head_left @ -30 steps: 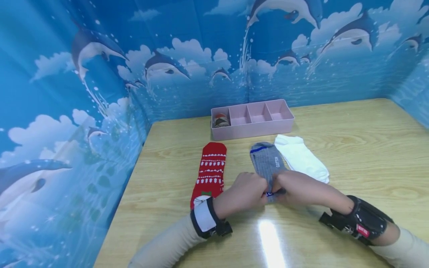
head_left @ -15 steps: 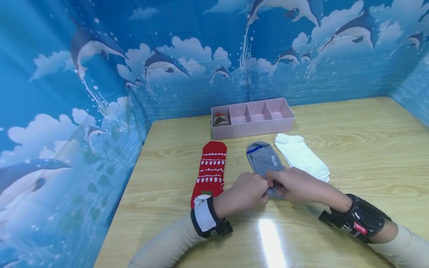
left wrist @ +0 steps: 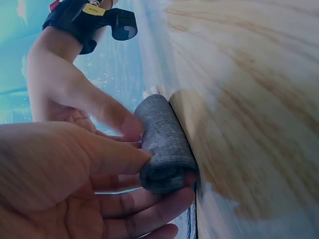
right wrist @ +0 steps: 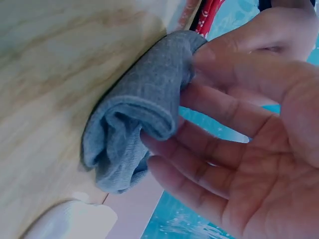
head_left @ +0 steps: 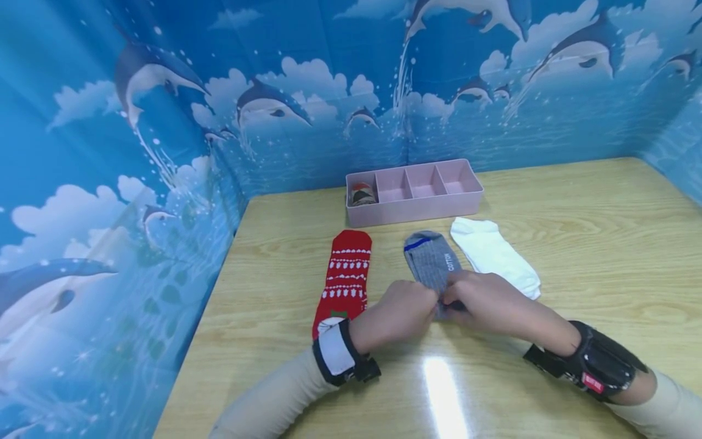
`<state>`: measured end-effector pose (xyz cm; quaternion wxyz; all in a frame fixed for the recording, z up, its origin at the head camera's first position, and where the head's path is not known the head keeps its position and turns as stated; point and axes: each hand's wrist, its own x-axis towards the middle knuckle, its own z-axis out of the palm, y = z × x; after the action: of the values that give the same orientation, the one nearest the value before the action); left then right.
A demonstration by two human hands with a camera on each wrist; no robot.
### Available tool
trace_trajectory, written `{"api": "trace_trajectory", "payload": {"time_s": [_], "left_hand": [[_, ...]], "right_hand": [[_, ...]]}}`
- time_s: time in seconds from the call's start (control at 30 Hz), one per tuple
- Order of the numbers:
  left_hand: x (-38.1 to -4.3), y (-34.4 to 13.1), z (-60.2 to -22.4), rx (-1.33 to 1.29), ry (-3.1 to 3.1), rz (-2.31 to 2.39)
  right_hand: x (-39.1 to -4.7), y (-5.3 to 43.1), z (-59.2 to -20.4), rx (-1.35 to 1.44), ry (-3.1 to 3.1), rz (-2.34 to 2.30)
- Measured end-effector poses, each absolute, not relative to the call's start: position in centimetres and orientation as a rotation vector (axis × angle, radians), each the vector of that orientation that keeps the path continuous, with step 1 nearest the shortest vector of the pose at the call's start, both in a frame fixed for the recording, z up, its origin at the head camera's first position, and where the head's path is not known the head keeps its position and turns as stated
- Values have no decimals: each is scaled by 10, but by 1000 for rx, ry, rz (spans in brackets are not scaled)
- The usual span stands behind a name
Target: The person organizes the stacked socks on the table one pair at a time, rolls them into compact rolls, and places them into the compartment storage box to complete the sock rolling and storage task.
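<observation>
A grey sock (head_left: 431, 263) with a blue stripe and white lettering lies on the table, its near end rolled into a tube. In the left wrist view the rolled sock (left wrist: 167, 137) sits between the thumb and fingers of my left hand (left wrist: 75, 169), which pinches one end. My right hand (right wrist: 244, 129) pinches the roll from the other side, its thumb on top and fingertips under the fold. Seen from the head, the left hand (head_left: 403, 310) and right hand (head_left: 488, 302) meet over the sock's near end and hide most of the roll.
Left of the grey sock lies a red patterned sock (head_left: 347, 268), partly behind my left wrist. A white sock (head_left: 496, 256) lies to the right. Behind them stands a pink divided box (head_left: 417, 212), with a rolled patterned item (head_left: 362, 195) in its left compartment.
Both hands keep working at the near end of the grey sock, the right hand's fingers shifting slightly. The sock's far end has swung a little to the left.
</observation>
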<state>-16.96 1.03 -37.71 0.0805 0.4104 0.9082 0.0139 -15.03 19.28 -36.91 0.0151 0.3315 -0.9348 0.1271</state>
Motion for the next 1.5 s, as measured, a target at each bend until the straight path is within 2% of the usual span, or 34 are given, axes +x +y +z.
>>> {"api": "trace_trajectory", "payload": {"time_s": [0.2,0.57,1.03,1.33,1.5], "left_hand": [[-169,12,-378,1172,2767,70],[-167,13,-377,1238,2938,145],[-157,20,-378,1323,2938,-272],[-156,21,-382,1347,2976,-289],[-160,19,-380,1325,2958,-215]], "right_hand": [[-148,190,-370,1005,-2913,345],[-159,191,-371,970,-2979,535],[-170,204,-369,1069,-3023,772],[-155,194,-367,1067,-2894,350],[-154,190,-371,1090,-2824,326]]}}
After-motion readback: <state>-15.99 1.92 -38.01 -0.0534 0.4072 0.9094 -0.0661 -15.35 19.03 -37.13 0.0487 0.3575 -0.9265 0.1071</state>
